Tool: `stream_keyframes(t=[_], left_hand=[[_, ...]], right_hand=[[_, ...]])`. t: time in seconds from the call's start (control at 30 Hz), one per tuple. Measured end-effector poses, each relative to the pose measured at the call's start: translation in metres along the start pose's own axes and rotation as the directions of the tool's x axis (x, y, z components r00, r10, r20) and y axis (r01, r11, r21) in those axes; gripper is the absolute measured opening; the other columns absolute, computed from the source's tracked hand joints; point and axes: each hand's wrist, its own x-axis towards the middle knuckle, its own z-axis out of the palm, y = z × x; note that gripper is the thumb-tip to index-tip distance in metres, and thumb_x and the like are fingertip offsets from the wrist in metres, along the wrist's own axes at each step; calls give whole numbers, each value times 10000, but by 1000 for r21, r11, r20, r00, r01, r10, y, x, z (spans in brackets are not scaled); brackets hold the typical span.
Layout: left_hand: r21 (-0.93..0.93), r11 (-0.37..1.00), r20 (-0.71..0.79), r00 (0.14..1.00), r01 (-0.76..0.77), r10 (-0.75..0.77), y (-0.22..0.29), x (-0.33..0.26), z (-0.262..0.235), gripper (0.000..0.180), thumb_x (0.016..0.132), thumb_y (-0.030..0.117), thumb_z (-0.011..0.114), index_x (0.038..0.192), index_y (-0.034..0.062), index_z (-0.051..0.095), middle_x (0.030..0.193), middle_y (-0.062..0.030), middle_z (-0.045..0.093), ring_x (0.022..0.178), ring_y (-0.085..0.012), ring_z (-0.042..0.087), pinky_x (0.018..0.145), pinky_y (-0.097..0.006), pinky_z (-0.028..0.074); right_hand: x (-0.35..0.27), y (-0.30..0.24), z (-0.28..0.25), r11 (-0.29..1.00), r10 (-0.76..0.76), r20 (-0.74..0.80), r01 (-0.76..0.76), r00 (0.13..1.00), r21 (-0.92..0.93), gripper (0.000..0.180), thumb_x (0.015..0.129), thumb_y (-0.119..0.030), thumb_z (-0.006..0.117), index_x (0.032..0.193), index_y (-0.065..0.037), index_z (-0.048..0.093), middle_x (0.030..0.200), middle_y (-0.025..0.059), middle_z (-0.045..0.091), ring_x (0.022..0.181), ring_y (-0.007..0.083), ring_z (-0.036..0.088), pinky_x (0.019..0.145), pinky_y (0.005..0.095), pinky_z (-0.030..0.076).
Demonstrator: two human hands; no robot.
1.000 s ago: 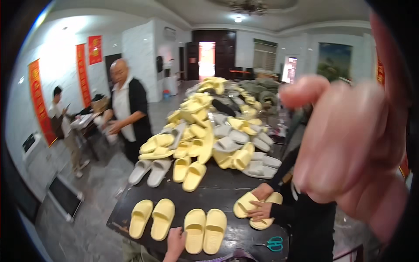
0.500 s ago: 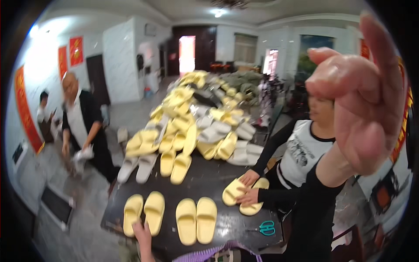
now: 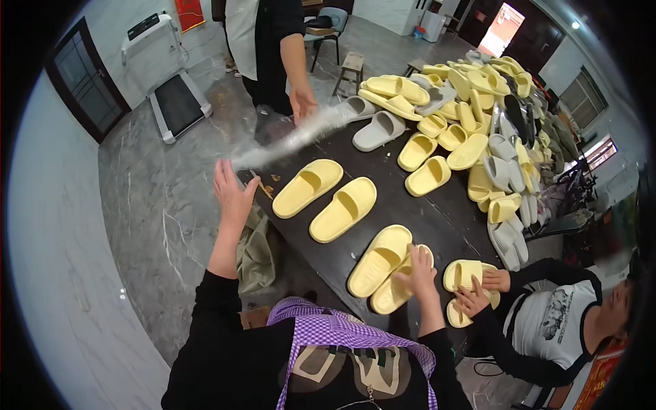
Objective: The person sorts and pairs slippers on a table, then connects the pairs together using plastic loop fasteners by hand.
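Note:
My left hand [image 3: 236, 195] reaches out past the table's left edge, fingers spread. Its fingertips are beside the end of a clear plastic bag or sheet [image 3: 294, 143], smeared by motion; I cannot tell whether they touch. My right hand [image 3: 420, 279], fingers apart, is over the right slipper of a yellow pair [image 3: 379, 263] and partly covers it. Another pair of yellow slippers [image 3: 326, 198] lies to the left of that one on the dark table. Across the table, a standing person's hand [image 3: 303, 102] is near the plastic's far end.
A large heap of yellow and grey slippers [image 3: 471, 102] fills the far side of the table [image 3: 328, 266]. At the right, a seated person's hands [image 3: 471, 297] rest on a third yellow pair. Green cloth [image 3: 256, 256] hangs by the near left edge. A treadmill [image 3: 179, 102] stands beyond.
The view has swung left and down. My left hand has gone from a slipper out toward the plastic. My right hand has come down from high near the camera to the slippers.

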Motion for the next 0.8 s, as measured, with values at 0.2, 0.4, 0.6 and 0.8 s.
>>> stream_keyframes(t=[0.2, 0.4, 0.6, 0.8], left_hand=[[-91, 986, 479, 862, -140, 166, -13, 44, 50, 788, 687, 374, 731, 1303, 19, 393, 1380, -202, 341, 1256, -375, 328, 991, -467, 311], [-33, 959, 690, 688, -280, 225, -12, 49, 140, 735, 682, 390, 720, 1261, 32, 444, 1333, -184, 399, 1197, -366, 405, 944, -454, 376], [-26, 963, 844, 511, -267, 165, 12, 38, 162, 690, 716, 380, 696, 1257, 40, 434, 1282, -154, 436, 1169, -341, 414, 934, -452, 378], [-103, 950, 796, 548, -294, 256, 5, 30, 161, 669, 724, 356, 682, 1252, 27, 438, 1269, -171, 443, 1158, -362, 419, 934, -449, 381]], right_hand=[[16, -11, 9, 982, 188, 67, -189, 980, 14, 878, 645, -320, 740, 1393, -222, 291, 1395, 178, 308, 1281, 376, 300, 975, 576, 269], [34, -12, 8, 991, 133, 98, -131, 986, -25, 845, 665, -336, 724, 1391, -221, 308, 1373, 177, 331, 1267, 381, 309, 951, 611, 268], [38, -28, 24, 996, 41, 40, -38, 998, -83, 817, 674, -335, 715, 1379, -212, 321, 1363, 171, 338, 1256, 376, 321, 937, 632, 266], [61, -25, 41, 989, 124, -126, -133, 984, -67, 654, 739, -181, 632, 1338, -179, 371, 1200, 176, 471, 1083, 377, 474, 891, 561, 339]])
